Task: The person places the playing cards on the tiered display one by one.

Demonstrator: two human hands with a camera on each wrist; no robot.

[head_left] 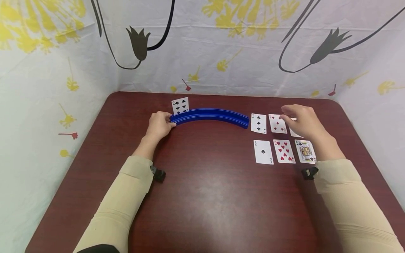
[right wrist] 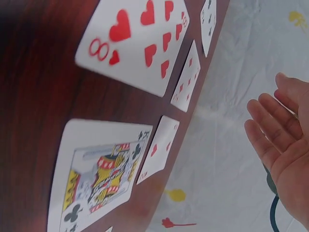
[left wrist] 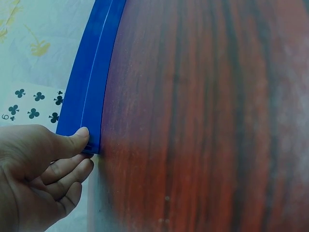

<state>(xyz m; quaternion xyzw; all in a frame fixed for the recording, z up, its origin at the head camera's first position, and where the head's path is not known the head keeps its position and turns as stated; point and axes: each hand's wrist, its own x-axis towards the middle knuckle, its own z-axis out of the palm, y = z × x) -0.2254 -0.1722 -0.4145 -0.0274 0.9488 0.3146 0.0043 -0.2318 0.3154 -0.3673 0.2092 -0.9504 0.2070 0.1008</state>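
The work looks to be at an early stage, judging by how the cards are shared out. The blue curved strip lies across the far part of the surface, and only one card is at it: a club card with six pips showing, near its left end. The lower edge of that card is hidden by the strip, so whether it is seated in a groove or just stands behind cannot be told. The left hand has its fingers clamped on the strip's left end, the thumb on the face towards the person. The other cards in view are apart from the strip, face up in two rows on the right. The far row has a three of clubs, just beside the strip's right end, a diamond card and a heart card with two pips, the last partly covered by the right hand in the head view. The near row has an ace of clubs, an eight of hearts and a king of clubs. The right hand is over the far row, its fingers bent a little and apart from the thumb, with nothing between them. As far as can be judged, one card is dealt with and these six remain.
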